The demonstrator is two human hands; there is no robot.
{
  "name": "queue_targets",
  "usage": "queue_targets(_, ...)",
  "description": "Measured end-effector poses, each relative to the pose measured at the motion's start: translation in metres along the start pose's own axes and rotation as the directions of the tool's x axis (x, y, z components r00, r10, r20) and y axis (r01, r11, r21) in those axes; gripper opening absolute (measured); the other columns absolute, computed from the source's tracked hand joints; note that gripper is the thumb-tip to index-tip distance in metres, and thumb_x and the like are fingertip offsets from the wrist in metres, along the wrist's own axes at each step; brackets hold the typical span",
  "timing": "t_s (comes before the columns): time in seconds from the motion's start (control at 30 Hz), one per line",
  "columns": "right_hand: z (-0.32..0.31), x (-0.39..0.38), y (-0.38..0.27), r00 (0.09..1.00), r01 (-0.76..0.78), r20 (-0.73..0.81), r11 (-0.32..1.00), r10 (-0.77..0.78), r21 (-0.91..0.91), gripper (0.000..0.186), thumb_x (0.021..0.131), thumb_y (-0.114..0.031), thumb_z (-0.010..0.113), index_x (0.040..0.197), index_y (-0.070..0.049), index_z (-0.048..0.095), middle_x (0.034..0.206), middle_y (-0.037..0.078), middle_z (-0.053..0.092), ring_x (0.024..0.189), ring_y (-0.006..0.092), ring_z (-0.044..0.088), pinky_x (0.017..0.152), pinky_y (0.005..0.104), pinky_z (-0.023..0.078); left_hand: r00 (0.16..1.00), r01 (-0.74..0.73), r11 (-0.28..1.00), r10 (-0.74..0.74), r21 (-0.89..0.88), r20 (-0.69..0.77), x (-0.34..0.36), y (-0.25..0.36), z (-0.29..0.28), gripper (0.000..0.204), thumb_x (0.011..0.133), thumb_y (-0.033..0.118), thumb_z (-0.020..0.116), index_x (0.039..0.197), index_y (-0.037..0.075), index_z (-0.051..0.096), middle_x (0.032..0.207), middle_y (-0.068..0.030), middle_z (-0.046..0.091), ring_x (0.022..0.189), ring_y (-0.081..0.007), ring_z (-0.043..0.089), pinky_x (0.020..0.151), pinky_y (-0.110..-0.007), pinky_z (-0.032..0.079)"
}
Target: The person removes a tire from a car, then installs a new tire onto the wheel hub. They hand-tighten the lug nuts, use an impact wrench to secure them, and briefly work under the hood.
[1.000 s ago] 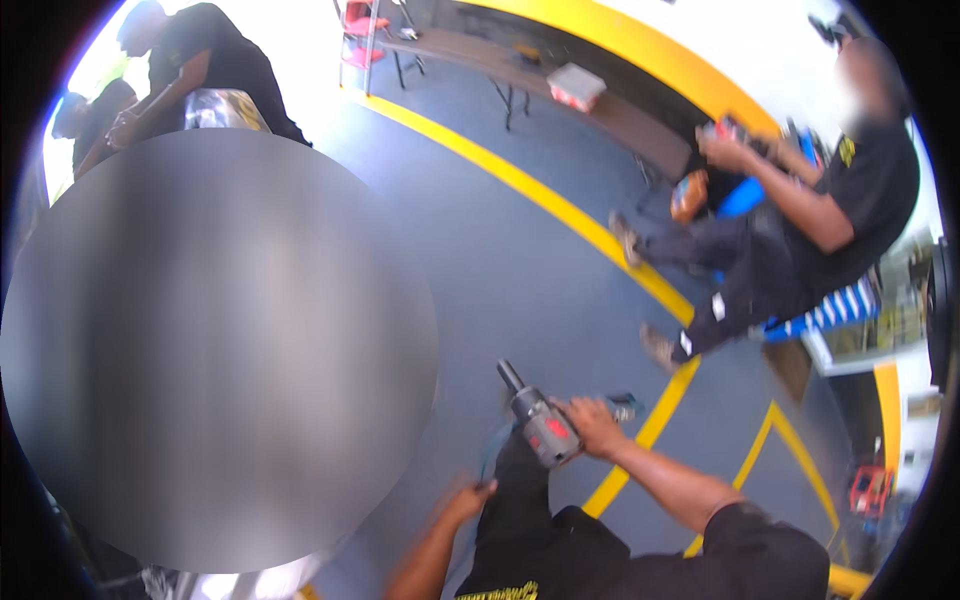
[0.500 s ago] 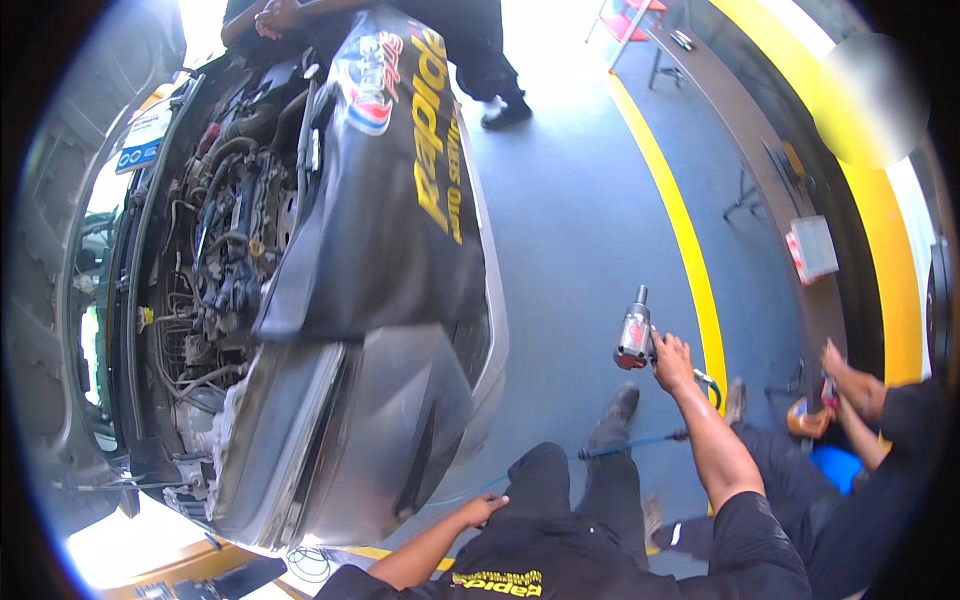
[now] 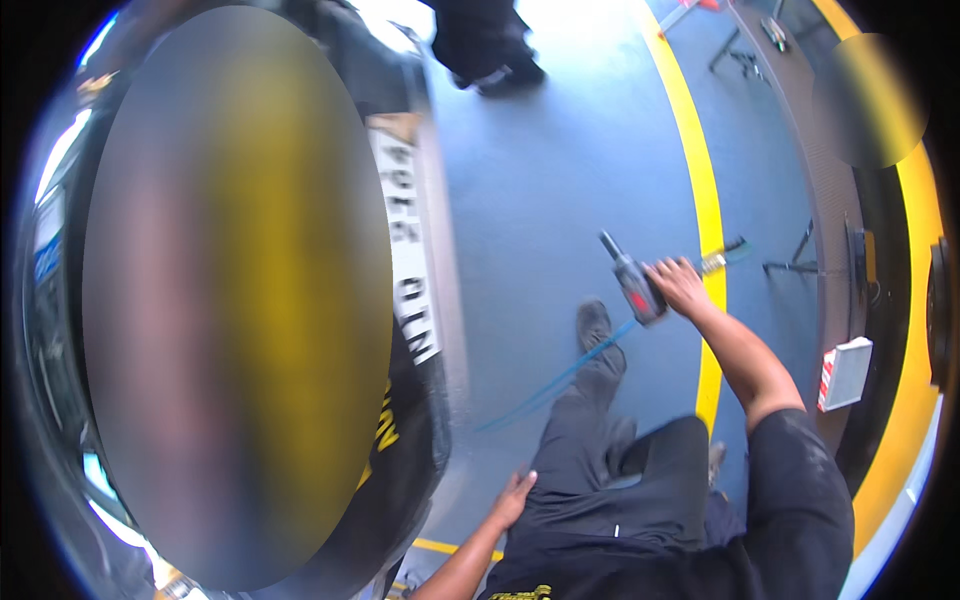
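My right hand (image 3: 682, 288) is wrapped round the grip of a grey and black air impact wrench (image 3: 634, 286) with red on its rear. A long dark socket on its front points up and left, over the blue floor. Behind that hand sticks out a metal hose fitting (image 3: 714, 263). A thin blue air hose (image 3: 575, 368) runs across my leg. My left hand (image 3: 514, 498) hangs loosely beside my thigh with nothing seen in it; its fingers are partly hidden but look apart.
At left stands a car's front, mostly behind a large blur, its white number plate (image 3: 405, 255) showing. Another person's dark-clad legs (image 3: 487, 45) are at the top. A long brown bench (image 3: 818, 180) at right bears a white and red box (image 3: 847, 372). A yellow line (image 3: 697, 130) crosses the floor.
My view has swung, and I have moved along the car's front. The impact wrench has tilted further left, still in my right hand. The co-worker at lower right has mostly left view.
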State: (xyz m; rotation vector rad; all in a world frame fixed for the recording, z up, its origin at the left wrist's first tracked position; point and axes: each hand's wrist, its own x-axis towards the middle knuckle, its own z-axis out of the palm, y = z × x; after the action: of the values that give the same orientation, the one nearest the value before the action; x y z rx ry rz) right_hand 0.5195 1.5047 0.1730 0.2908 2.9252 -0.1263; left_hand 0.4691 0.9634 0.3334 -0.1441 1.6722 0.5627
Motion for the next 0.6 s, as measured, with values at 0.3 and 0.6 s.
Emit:
queue_targets(0.3,0.191,0.205,0.047,0.98,-0.159,0.137,0.982,0.145,0.101,0.049,0.099,-0.012,0.05,0.148,-0.017,0.053,0.127,0.006,0.062,0.12,0.023,0.059,0.103,0.0435,0.043,0.987,0.143,0.973,-0.154,0.179,0.048,0.04,0.203,0.023,0.131,0.078,0.055,0.085,0.162,-0.004,0.003,0.164,-0.0313,0.023,0.153,-0.0397,0.027,0.124,-0.044,0.025)
queue_targets(0.6,0.276,0.284,0.054,0.995,-0.067,0.075,0.992,0.059,0.105,0.054,0.098,-0.009,0.051,0.149,-0.027,0.052,0.128,0.003,0.061,0.121,0.0214,0.058,0.102,0.0414,0.043,0.978,0.208,0.92,-0.203,-0.331,0.051,0.067,0.255,0.045,0.133,0.073,0.025,0.094,0.163,-0.001,0.0,0.165,-0.0281,0.023,0.153,-0.0347,0.027,0.125,-0.041,0.026)
